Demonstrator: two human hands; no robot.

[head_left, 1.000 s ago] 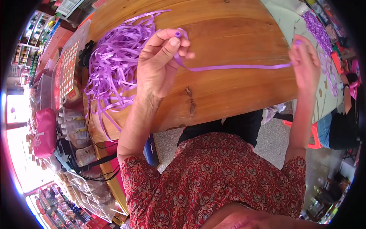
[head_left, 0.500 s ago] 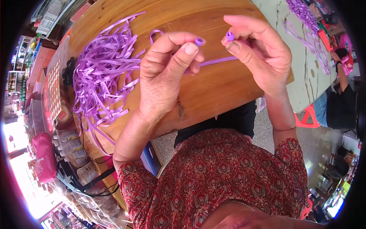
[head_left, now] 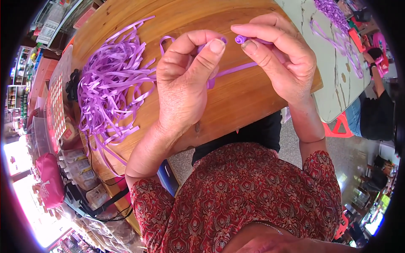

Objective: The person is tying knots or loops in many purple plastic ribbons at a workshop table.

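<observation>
Between the thumb and index finger of my left hand point(head_left: 185, 71) is the purple cord end point(head_left: 223, 40), partly covered by the fingers. Across a small gap, my right hand point(head_left: 282, 55) pinches a second purple cord end point(head_left: 240, 39), with a rolled, ring-like tip facing left. Both hands are raised over the wooden table. A flat purple ribbon point(head_left: 238, 68) runs behind and between them, and a loop point(head_left: 166, 40) shows beside my left hand. A large tangled pile of purple ribbons point(head_left: 112, 80) lies on the table to the left of my left hand.
The wooden table point(head_left: 236, 101) adjoins a white marbled table point(head_left: 333, 95) bearing more purple ribbons point(head_left: 337, 46). Another person's arm point(head_left: 376, 76) is at far right, by a red stool point(head_left: 339, 126). A pink pouch point(head_left: 49, 179) and plastic containers point(head_left: 80, 168) stand at left.
My right hand has moved left, bringing its cord end closer to the one in my left hand. The right tip has turned to face left. Both hands keep their pinch.
</observation>
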